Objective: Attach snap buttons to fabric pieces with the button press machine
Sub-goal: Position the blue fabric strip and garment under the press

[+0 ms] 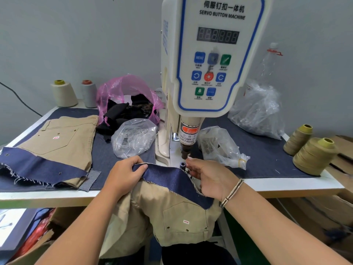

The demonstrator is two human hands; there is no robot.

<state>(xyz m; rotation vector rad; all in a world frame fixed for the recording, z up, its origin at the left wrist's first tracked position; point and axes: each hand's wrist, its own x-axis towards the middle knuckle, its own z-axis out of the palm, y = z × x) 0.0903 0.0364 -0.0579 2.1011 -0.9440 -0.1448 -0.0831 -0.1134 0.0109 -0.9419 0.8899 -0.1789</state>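
Denim strip [172, 180] held across machine [214, 54] front, running left to lower right, pinched by left hand [124, 176], edge gripped by right hand [208, 178], clear bag [133, 138] filled with snaps

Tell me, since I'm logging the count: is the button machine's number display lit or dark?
Dark, as far as the view shows. The display on the button machine shows only faint grey unlit segments, with no glowing digits.

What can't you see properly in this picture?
Head view only:
- Right hand fingertips by the lower die: too small to tell whether they hold a snap.
- Display: digits unreadable, blurred.
- Clear bags: contents too small.
- Khaki garment: the table edge and arms hide parts.
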